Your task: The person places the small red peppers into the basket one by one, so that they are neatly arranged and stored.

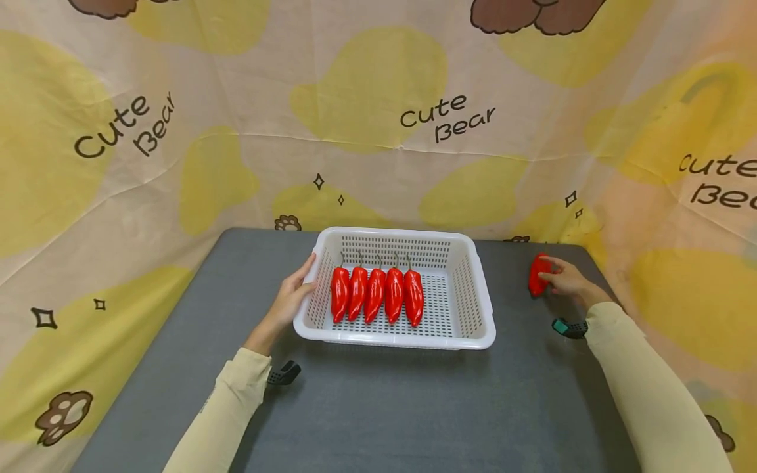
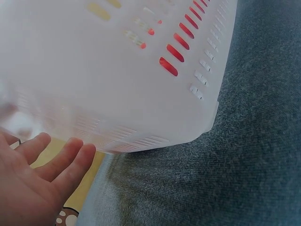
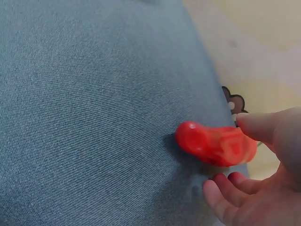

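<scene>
A white slotted basket (image 1: 396, 234) stands in the middle of the grey table (image 1: 384, 407). Several red peppers (image 1: 375, 295) lie side by side in it, stems pointing away from me. My left hand (image 1: 298, 290) rests against the basket's left wall with straight fingers; in the left wrist view the hand (image 2: 47, 169) lies beside the basket (image 2: 94, 70), and red peppers (image 2: 168, 66) show through the slots. A single red pepper (image 1: 537, 276) lies on the table to the right of the basket. My right hand (image 1: 562, 277) pinches it: thumb on top of the pepper (image 3: 214, 143), fingers (image 3: 221, 190) curled below.
A cream and yellow "Cute Bear" cloth (image 1: 378, 98) hangs behind and to both sides of the table. The lone pepper lies close to the table's far right corner, with the edge just beyond it. Grey tabletop stretches in front of the basket.
</scene>
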`<action>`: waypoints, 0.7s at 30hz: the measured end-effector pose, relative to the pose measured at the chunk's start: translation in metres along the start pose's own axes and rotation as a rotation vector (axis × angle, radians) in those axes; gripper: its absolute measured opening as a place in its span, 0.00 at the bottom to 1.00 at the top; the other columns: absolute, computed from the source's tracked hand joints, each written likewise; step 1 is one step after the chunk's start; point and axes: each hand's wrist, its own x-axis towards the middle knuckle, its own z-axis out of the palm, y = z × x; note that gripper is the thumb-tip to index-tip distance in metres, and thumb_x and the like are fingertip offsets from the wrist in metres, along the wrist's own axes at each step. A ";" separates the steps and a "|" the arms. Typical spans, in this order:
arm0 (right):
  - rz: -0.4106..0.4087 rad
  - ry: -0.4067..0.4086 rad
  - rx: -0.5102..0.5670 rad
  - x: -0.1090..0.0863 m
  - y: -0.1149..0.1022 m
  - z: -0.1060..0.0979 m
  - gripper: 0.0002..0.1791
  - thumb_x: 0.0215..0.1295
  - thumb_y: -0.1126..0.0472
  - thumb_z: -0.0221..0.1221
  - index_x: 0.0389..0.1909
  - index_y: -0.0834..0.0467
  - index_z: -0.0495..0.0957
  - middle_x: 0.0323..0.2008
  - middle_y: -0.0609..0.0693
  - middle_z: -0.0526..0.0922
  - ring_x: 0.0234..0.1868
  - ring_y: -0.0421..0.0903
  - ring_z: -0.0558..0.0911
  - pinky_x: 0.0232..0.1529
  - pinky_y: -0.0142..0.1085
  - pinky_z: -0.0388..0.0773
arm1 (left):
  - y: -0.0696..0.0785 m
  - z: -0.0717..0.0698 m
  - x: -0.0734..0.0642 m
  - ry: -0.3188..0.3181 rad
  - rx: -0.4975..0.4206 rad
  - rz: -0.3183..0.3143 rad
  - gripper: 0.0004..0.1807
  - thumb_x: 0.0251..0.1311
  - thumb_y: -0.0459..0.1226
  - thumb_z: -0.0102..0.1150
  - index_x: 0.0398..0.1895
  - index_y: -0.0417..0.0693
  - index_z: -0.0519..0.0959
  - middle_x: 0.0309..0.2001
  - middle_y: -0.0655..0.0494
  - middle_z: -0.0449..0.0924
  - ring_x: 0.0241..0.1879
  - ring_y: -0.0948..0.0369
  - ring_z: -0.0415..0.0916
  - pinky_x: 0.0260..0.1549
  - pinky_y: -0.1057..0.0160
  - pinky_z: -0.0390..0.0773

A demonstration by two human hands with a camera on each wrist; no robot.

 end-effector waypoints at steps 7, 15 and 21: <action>0.008 -0.006 -0.042 0.005 0.004 0.003 0.38 0.77 0.62 0.50 0.79 0.66 0.43 0.71 0.84 0.50 0.64 0.69 0.68 0.44 0.34 0.82 | 0.001 0.000 0.000 0.001 -0.005 0.005 0.34 0.72 0.26 0.41 0.80 0.41 0.49 0.79 0.34 0.50 0.67 0.31 0.65 0.54 0.41 0.79; -0.039 0.027 -0.079 0.006 0.002 0.008 0.38 0.73 0.67 0.54 0.77 0.70 0.47 0.69 0.85 0.54 0.55 0.66 0.73 0.37 0.30 0.80 | 0.001 -0.001 0.000 0.010 0.001 0.005 0.34 0.72 0.27 0.43 0.80 0.41 0.50 0.79 0.34 0.51 0.66 0.32 0.67 0.52 0.50 0.85; -0.046 0.029 -0.095 0.003 0.002 0.007 0.38 0.73 0.66 0.56 0.76 0.72 0.49 0.67 0.84 0.57 0.45 0.53 0.77 0.34 0.30 0.80 | 0.001 -0.001 0.001 0.009 0.021 0.017 0.34 0.72 0.26 0.43 0.80 0.39 0.50 0.78 0.32 0.51 0.64 0.33 0.69 0.50 0.55 0.87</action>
